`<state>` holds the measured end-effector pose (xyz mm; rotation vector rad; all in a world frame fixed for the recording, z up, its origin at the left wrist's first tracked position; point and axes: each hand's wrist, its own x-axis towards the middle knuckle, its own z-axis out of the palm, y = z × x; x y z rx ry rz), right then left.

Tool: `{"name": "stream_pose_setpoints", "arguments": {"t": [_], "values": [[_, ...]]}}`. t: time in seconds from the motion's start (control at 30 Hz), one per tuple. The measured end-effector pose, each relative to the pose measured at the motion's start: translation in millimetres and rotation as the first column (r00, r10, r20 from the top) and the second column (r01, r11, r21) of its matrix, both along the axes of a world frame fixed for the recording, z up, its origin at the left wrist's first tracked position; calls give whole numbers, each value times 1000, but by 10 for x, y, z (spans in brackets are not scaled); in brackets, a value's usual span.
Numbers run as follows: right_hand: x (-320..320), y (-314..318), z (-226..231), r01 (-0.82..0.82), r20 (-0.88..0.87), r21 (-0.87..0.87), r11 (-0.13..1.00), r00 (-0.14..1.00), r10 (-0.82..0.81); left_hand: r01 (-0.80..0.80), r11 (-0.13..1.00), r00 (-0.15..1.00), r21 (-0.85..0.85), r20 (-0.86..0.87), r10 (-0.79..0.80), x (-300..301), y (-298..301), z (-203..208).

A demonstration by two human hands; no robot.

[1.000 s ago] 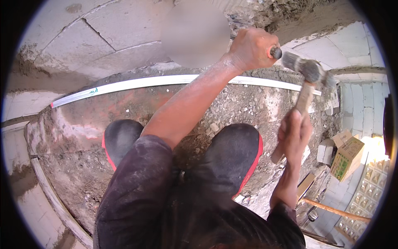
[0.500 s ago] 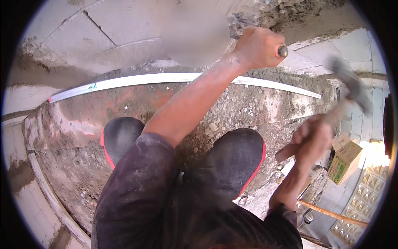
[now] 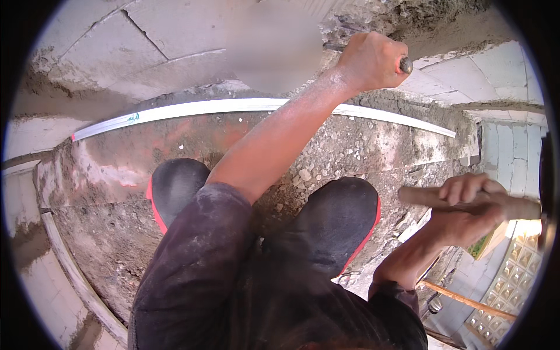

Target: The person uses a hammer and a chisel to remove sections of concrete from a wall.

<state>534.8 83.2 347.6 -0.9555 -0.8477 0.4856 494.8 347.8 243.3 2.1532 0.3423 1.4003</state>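
My left hand (image 3: 373, 63) is closed around a chisel (image 3: 405, 65), held against the rough, broken part of the wall (image 3: 408, 20). The chisel's rounded butt pokes out past my thumb side, and part of its shank (image 3: 333, 47) shows on the other side; its tip I cannot make out. Off to the right, my right hand (image 3: 469, 213) grips a hammer by its wooden handle (image 3: 421, 196). The hammer's head (image 3: 547, 219) is at the dark right rim of the picture, partly lost there, and well apart from the chisel.
A long white straightedge bar (image 3: 216, 106) lies across the rubble-strewn ground (image 3: 332, 146) at the wall's foot. A carton (image 3: 479, 248) is partly behind my right hand, beside patterned glass blocks (image 3: 516, 271). At left lies a pale strip (image 3: 76, 286). Block walls (image 3: 111, 46) enclose the spot.
My right hand has swung the hammer outward to the right and down, away from the chisel. My left hand has shifted slightly up and right, still gripping the chisel.
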Motion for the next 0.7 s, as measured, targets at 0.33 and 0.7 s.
{"name": "stream_pose_setpoints", "arguments": {"t": [0.33,0.7], "values": [[-239,80,12,405,201,-372,835,914,-353,47,999,997,7,-61,-47,-8,35,31],[-249,147,45,440,351,-614,655,896,-272,-2,998,997,-55,-80,-3,-63,66,132]]}}
